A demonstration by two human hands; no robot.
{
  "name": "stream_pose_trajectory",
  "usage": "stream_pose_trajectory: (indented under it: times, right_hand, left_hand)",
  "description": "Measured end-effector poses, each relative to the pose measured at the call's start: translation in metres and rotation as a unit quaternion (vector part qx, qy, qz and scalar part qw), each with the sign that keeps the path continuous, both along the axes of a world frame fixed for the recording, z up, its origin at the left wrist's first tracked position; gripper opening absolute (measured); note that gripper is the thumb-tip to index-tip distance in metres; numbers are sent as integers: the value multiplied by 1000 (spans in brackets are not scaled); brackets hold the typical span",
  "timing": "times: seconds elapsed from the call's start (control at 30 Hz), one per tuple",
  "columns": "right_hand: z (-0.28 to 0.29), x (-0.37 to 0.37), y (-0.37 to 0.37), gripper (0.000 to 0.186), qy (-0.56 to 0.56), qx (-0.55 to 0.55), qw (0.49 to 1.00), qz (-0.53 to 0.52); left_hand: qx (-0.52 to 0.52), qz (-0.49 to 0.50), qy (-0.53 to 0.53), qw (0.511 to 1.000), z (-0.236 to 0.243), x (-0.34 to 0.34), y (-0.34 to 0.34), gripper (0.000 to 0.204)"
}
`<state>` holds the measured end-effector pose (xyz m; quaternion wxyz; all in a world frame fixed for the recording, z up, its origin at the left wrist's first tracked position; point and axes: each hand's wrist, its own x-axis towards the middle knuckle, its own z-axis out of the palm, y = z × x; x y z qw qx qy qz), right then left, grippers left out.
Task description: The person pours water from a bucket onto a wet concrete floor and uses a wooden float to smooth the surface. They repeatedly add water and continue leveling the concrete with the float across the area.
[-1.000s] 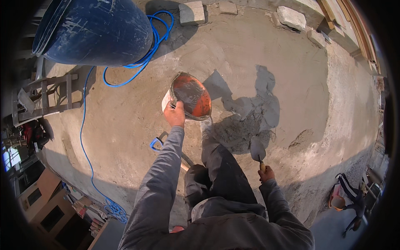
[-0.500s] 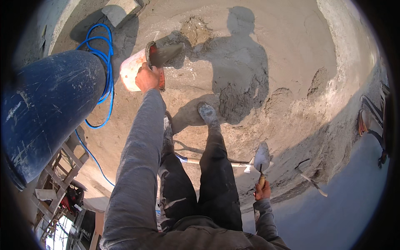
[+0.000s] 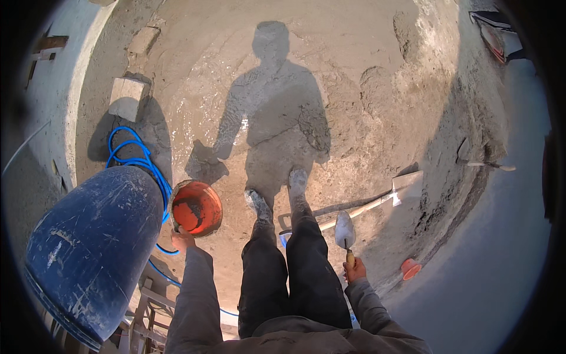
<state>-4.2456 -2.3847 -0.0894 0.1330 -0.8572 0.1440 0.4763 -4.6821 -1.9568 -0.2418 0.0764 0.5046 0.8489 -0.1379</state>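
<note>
My left hand grips the rim of an orange bucket, its mouth facing up toward me and grey residue around the edge. The inside looks nearly bare, with smears on its wall. On my right side, my right hand is closed around the wooden handle of a trowel; its pointed blade, coated in grey, points away from me. Wet grey mortar spreads over the ground ahead, partly under my shadow.
A big blue barrel stands at the left beside a coiled blue hose. Concrete blocks lie farther off. A shovel rests by my feet. At the right are a small orange tub and a wooden-handled tool.
The bucket was tipped with mortar pouring out; now it is drawn back toward me, turned mouth up, and the pouring has stopped. The view has shifted, and the trowel stays in my right hand.
</note>
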Motion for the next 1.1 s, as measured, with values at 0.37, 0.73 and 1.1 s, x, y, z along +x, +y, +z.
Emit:
stream_pose_trajectory:
  times: [0.37, 0.73, 1.1]
  right_hand:
    - [56, -64, -110, 42, -36, -94, 983, -152]
    - [84, -73, -156, 44, -129, -78, 975, -164]
    - [83, 237, -179, 37, -135, 19, 974, -183]
  left_hand:
    - [-275, -14, -142, 951, -2, -129, -139, 20]
    - [-243, -68, -278, 927, 60, -50, -143, 23]
    - [-81, -93, -267, 956, 105, 207, -144, 26]
